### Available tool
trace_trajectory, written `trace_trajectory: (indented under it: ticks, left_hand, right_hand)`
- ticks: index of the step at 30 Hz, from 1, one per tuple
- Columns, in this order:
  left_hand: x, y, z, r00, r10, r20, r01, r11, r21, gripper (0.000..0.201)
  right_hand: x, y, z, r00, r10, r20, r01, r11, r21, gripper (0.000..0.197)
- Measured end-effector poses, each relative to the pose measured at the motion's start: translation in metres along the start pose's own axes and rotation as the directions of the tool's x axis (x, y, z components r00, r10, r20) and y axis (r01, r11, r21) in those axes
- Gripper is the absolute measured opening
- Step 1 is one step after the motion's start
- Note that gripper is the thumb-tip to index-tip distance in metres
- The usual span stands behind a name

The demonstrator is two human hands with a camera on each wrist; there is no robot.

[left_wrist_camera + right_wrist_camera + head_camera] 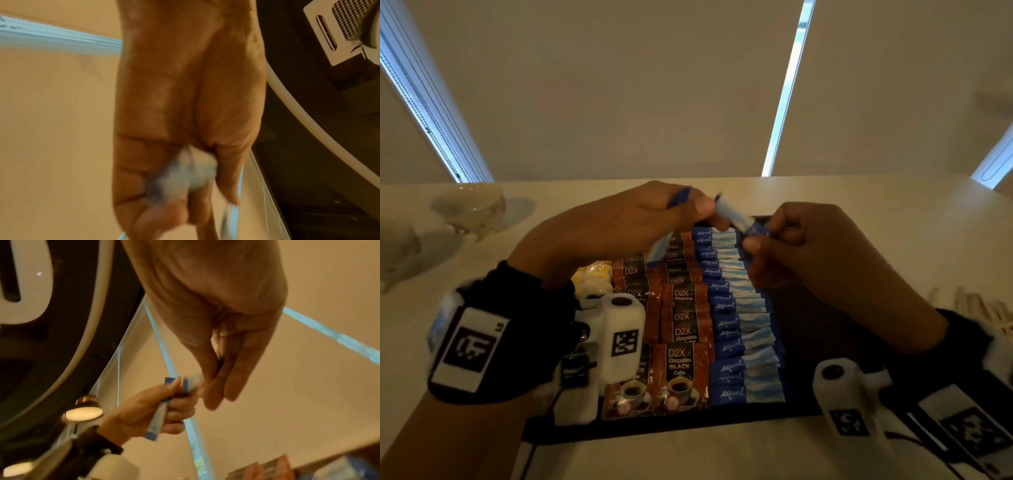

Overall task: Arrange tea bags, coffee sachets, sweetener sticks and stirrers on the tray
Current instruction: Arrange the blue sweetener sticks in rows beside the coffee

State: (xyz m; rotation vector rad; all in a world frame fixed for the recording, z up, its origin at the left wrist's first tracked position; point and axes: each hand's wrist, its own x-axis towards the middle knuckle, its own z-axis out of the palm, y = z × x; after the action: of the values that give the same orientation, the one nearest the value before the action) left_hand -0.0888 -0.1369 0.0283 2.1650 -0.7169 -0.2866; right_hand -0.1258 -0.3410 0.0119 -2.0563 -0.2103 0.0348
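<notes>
The sweetener stick (736,216) you hold hangs above the far end of the tray (808,329), its long axis slanting down toward your right. Your right hand (801,253) pinches its near end; your left hand (633,226) grips spare sticks. The blue row (736,308) lies directly below, nearer your right hand.

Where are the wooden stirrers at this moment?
In the head view the wooden stirrers lie on the table, off the tray, at the right edge of the picture just beyond the right forearm. Neither wrist view shows them.
</notes>
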Motion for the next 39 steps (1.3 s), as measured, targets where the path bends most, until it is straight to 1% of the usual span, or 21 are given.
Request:
trace_trajectory:
  ticks: [3, 6, 8, 9, 11, 13, 14, 17, 18, 19, 21, 22, 24, 27, 29, 30, 32, 33, 35, 37, 39]
  left_hand:
    - [-0.003, -0.003, -0.006, 0.999, 0.012, 0.050, -0.013, 1.000, 0.006, 0.035]
    - [0.001, -0.005, -0.002, 0.998, -0.049, 0.041, 0.051, 0.997, -0.051, 0.045]
    - [0.005, -0.004, 0.008, 0.996, -0.035, 0.087, 0.032, 0.999, 0.039, 0.056]
    - [0.007, -0.005, 0.012, 0.992, -0.023, 0.121, 0.012, 0.996, 0.093, 0.057]
    - [0.008, -0.005, 0.020, 0.978, -0.033, 0.206, 0.009, 0.993, 0.114, 0.049]
    - [0.008, 0.000, 0.026, 0.965, -0.037, 0.260, 0.010, 0.994, 0.105, 0.045]
    - [0.008, 0.001, 0.026, 0.967, -0.040, 0.250, 0.012, 0.994, 0.111, 0.049]
    - [0.012, -0.003, 0.023, 0.973, -0.035, 0.229, 0.001, 0.989, 0.146, 0.075]
    - [0.013, -0.005, 0.023, 0.965, -0.019, 0.260, -0.020, 0.989, 0.144, 0.076]
    - [0.013, -0.005, 0.024, 0.955, 0.004, 0.297, -0.045, 0.991, 0.130, 0.070]
    - [0.011, -0.001, 0.028, 0.944, 0.007, 0.331, -0.042, 0.994, 0.099, 0.053]
    - [0.011, 0.000, 0.029, 0.948, 0.001, 0.317, -0.031, 0.996, 0.089, 0.051]
    - [0.011, 0.004, 0.028, 0.971, 0.012, 0.238, -0.027, 0.998, 0.057, 0.050]
    - [0.008, 0.008, 0.022, 0.999, 0.049, 0.020, -0.048, 0.998, -0.047, 0.044]
    - [0.007, 0.010, 0.020, 0.992, 0.052, -0.119, -0.065, 0.992, -0.108, 0.046]
    - [0.008, 0.009, 0.019, 0.981, 0.045, -0.191, -0.071, 0.989, -0.131, 0.047]
    - [0.011, 0.006, 0.018, 0.954, 0.026, -0.299, -0.096, 0.971, -0.221, 0.049]
    - [0.012, 0.005, 0.017, 0.948, 0.025, -0.319, -0.125, 0.946, -0.297, 0.051]
    - [0.014, 0.004, 0.018, 0.944, 0.057, -0.324, -0.193, 0.892, -0.408, 0.051]
    - [0.014, 0.005, 0.021, 0.944, 0.102, -0.315, -0.238, 0.871, -0.429, 0.049]
    - [0.013, 0.008, 0.024, 0.945, 0.118, -0.306, -0.244, 0.876, -0.417, 0.047]
  right_hand:
    - [0.001, 0.003, -0.009, 0.995, -0.005, 0.101, 0.036, 0.950, -0.311, 0.012]
    - [0.003, -0.002, -0.010, 0.986, -0.022, 0.167, 0.096, 0.889, -0.447, 0.014]
    - [0.005, -0.006, -0.007, 0.981, -0.061, 0.185, 0.142, 0.873, -0.467, 0.015]
    - [0.006, -0.008, -0.005, 0.979, -0.094, 0.180, 0.169, 0.868, -0.467, 0.018]
    - [0.008, -0.011, -0.002, 0.975, -0.159, 0.158, 0.213, 0.876, -0.433, 0.019]
    - [0.009, -0.012, 0.001, 0.970, -0.196, 0.142, 0.234, 0.911, -0.341, 0.016]
    - [0.009, -0.013, 0.002, 0.970, -0.201, 0.138, 0.233, 0.929, -0.289, 0.015]
    - [0.007, -0.015, 0.003, 0.974, -0.170, 0.153, 0.195, 0.967, -0.163, 0.006]
    - [0.007, -0.015, 0.003, 0.971, -0.167, 0.170, 0.196, 0.965, -0.175, 0.004]
    - [0.007, -0.015, 0.003, 0.969, -0.170, 0.181, 0.210, 0.950, -0.233, 0.009]
    - [0.008, -0.016, 0.004, 0.966, -0.165, 0.200, 0.230, 0.902, -0.366, 0.018]
    - [0.008, -0.016, 0.003, 0.965, -0.174, 0.195, 0.240, 0.887, -0.395, 0.017]
    - [0.007, -0.019, 0.001, 0.978, -0.150, 0.148, 0.189, 0.933, -0.306, 0.008]
    - [0.004, -0.020, 0.004, 0.991, -0.129, 0.016, 0.130, 0.982, -0.133, 0.024]
    - [0.001, -0.020, 0.008, 0.992, -0.117, -0.036, 0.114, 0.991, -0.070, 0.028]
    - [0.000, -0.021, 0.009, 0.995, -0.089, -0.040, 0.089, 0.996, 0.002, 0.030]
    - [-0.003, -0.022, 0.011, 1.000, 0.008, 0.003, -0.009, 0.983, 0.182, 0.040]
    - [-0.004, -0.023, 0.013, 0.997, 0.051, 0.050, -0.061, 0.970, 0.236, 0.045]
    - [-0.008, -0.023, 0.019, 0.983, 0.089, 0.162, -0.124, 0.967, 0.223, 0.051]
    - [-0.011, -0.023, 0.027, 0.966, 0.076, 0.249, -0.130, 0.970, 0.206, 0.046]
    - [-0.011, -0.024, 0.034, 0.958, 0.050, 0.281, -0.135, 0.946, 0.294, 0.029]
